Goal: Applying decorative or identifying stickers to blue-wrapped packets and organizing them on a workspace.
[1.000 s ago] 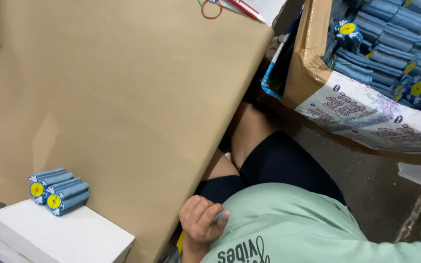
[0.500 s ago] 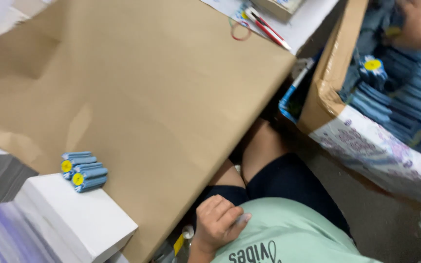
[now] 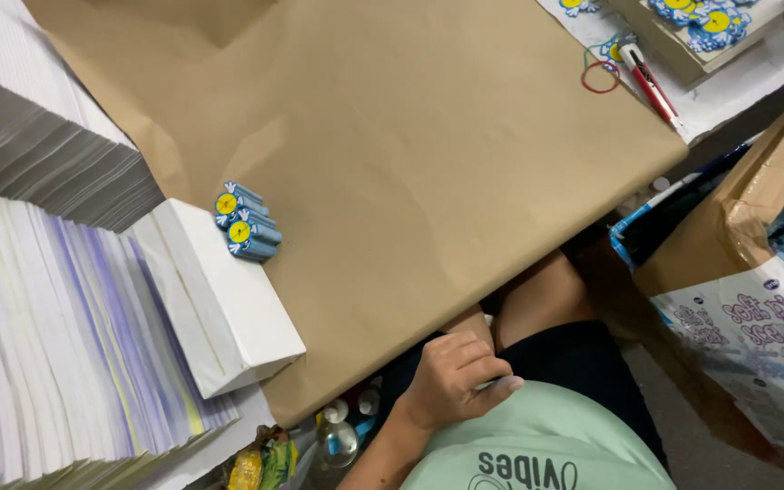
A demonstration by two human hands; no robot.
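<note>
A small bundle of blue packets (image 3: 247,222) with round yellow labels lies on brown paper beside a white box (image 3: 224,308). A printed cardboard carton (image 3: 741,272) stands at right, holding similar blue packets.

Brown paper (image 3: 428,181) lies open; paper stacks (image 3: 38,299) crowd its left.

**Mostly paper and cardboard on that bench**

The table cover (image 3: 410,163) was matt brown kraft paper, creased in a few spots. The white block (image 3: 229,308) looked like smooth, plain paper, and the stacks (image 3: 47,363) beside it showed rough cut edges. The little blue rolls (image 3: 247,222) had a slightly glossy printed wrap. The box (image 3: 728,236) was dull corrugated cardboard. The green shirt (image 3: 546,445) was soft matt cloth.
</note>
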